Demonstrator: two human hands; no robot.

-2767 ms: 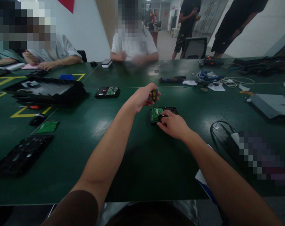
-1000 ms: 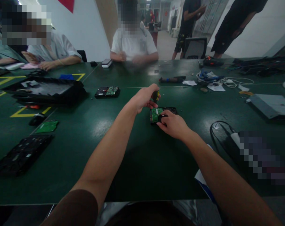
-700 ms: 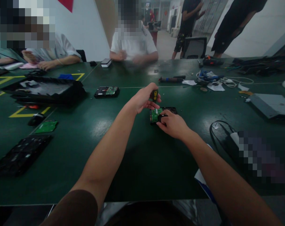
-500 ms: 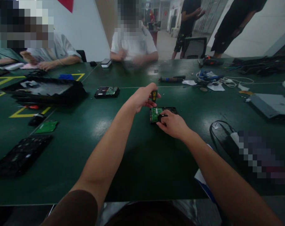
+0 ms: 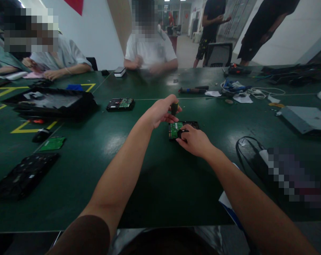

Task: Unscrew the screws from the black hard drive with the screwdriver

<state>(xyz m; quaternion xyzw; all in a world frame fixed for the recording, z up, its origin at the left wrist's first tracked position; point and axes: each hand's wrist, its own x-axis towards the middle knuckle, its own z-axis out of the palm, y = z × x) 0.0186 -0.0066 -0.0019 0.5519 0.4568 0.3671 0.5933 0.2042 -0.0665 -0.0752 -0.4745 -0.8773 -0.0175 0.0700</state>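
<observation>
1. While both bare forearms reach in from the near edge in the head view, the left hand (image 5: 164, 110) curls its fingers round an upright, dark tool handle with yellow marks (image 5: 174, 107); the handle's lower end is too small to make out.
2. Just below and beside that hand, a black rectangular drive unit with a green circuit board on its upper face (image 5: 173, 131) lies flat on the dark green tabletop (image 5: 160, 198).
3. The right hand (image 5: 196, 140) covers the near right part of the drive unit, thumb and fingers drawn narrow about a small black piece (image 5: 181, 133); whether that piece belongs to the unit, I cannot tell.
4. To the left and farther off lies a similar black unit with a partly green face (image 5: 120, 104), well apart from both hands.
5. Near the table's left side, a loose green circuit board (image 5: 53, 143) lies just beyond a flat black plastic panel (image 5: 24, 175).
</observation>
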